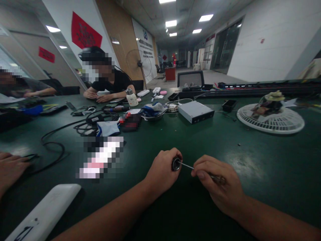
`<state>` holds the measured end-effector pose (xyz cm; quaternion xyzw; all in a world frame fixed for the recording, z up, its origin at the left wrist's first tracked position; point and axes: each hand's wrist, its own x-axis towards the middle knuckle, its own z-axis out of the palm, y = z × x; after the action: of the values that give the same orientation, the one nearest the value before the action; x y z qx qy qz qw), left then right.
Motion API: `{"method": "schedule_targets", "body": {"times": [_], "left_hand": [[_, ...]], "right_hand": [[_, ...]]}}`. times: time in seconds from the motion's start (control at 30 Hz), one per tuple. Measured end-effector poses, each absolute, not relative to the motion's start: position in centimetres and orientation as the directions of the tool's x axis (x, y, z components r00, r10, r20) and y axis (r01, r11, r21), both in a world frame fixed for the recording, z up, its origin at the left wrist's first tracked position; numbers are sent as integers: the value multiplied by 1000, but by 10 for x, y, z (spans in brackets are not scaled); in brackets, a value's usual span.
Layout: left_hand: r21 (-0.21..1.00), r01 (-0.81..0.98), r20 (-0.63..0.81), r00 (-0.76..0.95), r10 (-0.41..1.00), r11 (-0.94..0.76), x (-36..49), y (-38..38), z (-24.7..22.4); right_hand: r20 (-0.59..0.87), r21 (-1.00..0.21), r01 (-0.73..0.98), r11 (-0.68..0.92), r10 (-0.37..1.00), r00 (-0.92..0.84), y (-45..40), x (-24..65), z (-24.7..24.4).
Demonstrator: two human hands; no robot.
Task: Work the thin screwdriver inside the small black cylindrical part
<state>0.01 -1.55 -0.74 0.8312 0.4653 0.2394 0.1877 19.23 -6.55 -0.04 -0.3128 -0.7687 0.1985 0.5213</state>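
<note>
Two-handed work above a green desk [150, 140], seen from the head. The left hand [162, 169] has its fingers curled closed around a small round part [176, 164], held just over the near middle of the desk, its metallic ring-shaped opening turned toward the right hand [218, 180]. The fingers of the latter are closed around the handle of a thin-shafted tool [186, 165], whose shaft slants up leftward to the opening; how deep the tip sits cannot be told. Beyond the hands lie a silver box-shaped drive [195, 111] and, farther right, a white fan guard [250, 124]. Lower left: a long white casing [47, 207]; at the left edge, a co-worker's hand [12, 167] beside a black cable [61, 155].
</note>
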Motion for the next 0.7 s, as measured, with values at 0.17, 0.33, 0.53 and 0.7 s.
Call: {"method": "schedule_targets", "body": {"times": [0.17,0.33,0.53,0.7], "left_hand": [[517,688,219,469,856,-509,1,-16,-7],[527,674,205,491,847,-518,0,-15,-8],[527,684,202,477,856,-505,0,-16,-7],[541,667,206,486,849,-512,1,-16,-6]], "right_hand": [[643,-636,289,715,699,-313,-65,192,1],[658,-622,327,712,701,-274,-66,191,1],[632,-663,244,708,704,-324,-64,192,-1],[645,-649,325,688,724,-246,-67,193,-2]]}}
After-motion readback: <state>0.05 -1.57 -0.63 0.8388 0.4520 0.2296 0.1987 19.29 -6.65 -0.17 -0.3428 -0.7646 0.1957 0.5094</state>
